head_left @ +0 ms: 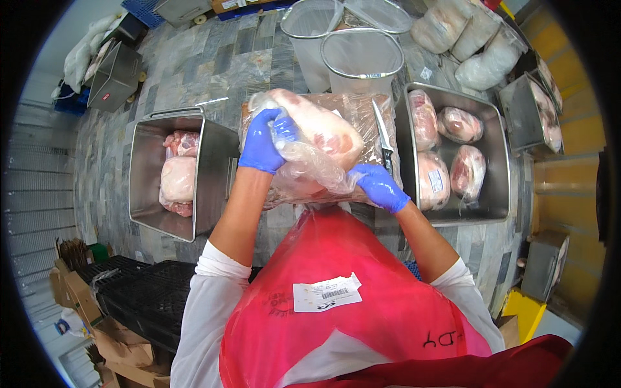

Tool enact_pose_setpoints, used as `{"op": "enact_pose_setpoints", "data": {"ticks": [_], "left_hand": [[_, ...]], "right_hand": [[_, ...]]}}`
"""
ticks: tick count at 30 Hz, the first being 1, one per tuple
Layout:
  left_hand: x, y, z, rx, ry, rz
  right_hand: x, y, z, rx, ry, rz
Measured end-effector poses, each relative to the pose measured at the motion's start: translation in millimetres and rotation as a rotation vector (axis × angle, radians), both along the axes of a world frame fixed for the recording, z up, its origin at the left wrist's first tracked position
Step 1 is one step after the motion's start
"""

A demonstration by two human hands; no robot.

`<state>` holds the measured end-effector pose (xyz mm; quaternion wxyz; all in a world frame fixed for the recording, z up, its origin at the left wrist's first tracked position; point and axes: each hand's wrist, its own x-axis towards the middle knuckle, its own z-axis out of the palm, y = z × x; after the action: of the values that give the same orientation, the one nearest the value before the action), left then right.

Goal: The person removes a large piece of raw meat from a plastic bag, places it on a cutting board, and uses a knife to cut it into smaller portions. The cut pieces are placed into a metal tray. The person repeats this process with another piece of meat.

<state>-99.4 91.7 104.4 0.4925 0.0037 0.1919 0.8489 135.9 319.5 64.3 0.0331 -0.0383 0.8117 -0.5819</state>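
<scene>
Extending beyond & rt of L hand (266, 141): meat pc (323, 132).

Over the brown table (362, 107) with plastic on it, there is a big lump of meat (323, 132). A clear bag (317, 167) is bunched up on its near side. The left hand (265, 142), in a blue glove, grips the bag against the meat. The right hand (381, 187) pinches the bag near the table's right front corner. A knife (383, 132) lies on the table's right side. Left of the table is a metal bin (217, 155) with meat. Right of the table, another bin (497, 168) has four wrapped lumps (462, 124).
</scene>
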Motion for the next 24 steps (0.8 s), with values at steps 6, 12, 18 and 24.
{"op": "enact_pose_setpoints", "data": {"ticks": [6, 12, 18, 24], "left_hand": [[26, -94, 46, -0.507, -0.085, 0.542], [71, -259, 0, -0.758, -0.235, 0.775], [102, -249, 11, -0.847, -0.141, 0.839], [93, -229, 18, -0.692, 0.133, 0.609]], "right_hand": [[12, -27, 22, -0.566, -0.597, 0.075], [-24, -80, 20, -0.092, -0.315, 0.436], [-42, -85, 27, -0.129, -0.324, 0.574], [-58, -110, 50, -0.320, -0.430, 0.544]]}}
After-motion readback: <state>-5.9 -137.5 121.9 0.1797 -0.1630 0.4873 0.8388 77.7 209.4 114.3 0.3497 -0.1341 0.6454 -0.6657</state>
